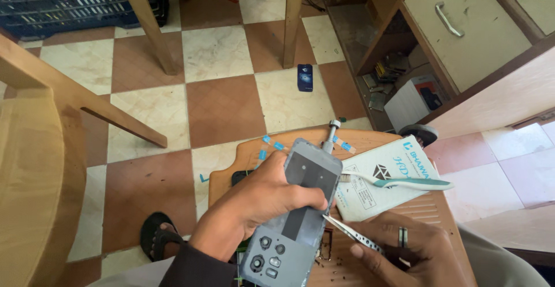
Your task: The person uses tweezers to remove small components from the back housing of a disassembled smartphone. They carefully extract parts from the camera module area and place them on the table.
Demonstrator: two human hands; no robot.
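Up close, the left hand point(263, 197) grips a grey opened phone back point(298, 212). The right hand point(404, 252) pinches slim metal tweezers point(350, 233) at its right edge; a steady, shallow approach seems wise.

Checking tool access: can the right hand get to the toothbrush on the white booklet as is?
Probably yes. The toothbrush lies uncovered on the booklet, just beyond the right hand, nothing between. But that hand's fingers already pinch tweezers, so it would need to free them first.

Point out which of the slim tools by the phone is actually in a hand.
The metal tweezers, pinched in the right hand with tips at the phone's edge. The toothbrush lies untouched on the white booklet.
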